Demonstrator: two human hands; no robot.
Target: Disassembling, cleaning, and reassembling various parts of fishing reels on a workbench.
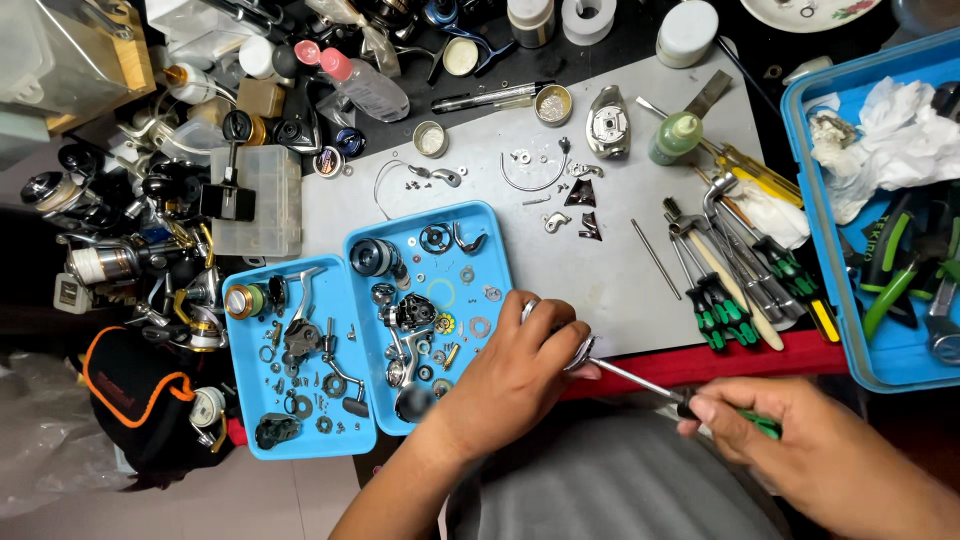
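Left hand (515,375) clenches a small metal part (580,352) just off the mat (620,270) edge, 6 o'clock. Right hand (800,440) grips a screwdriver (680,395), tip at the part. Risk: tip slips, the screw drops off-mat onto the lap, or jabs the fingers (560,330).

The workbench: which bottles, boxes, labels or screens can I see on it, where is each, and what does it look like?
Clear bottle: top left of the grey mat, lying down, pink cap.
Green bottle: top right of the mat, upright, pale green.
White jar: top edge, round.
Clear plastic box: left of the mat, rectangular.
Black pouch: far left, orange trim, printed label.
No screens in view.
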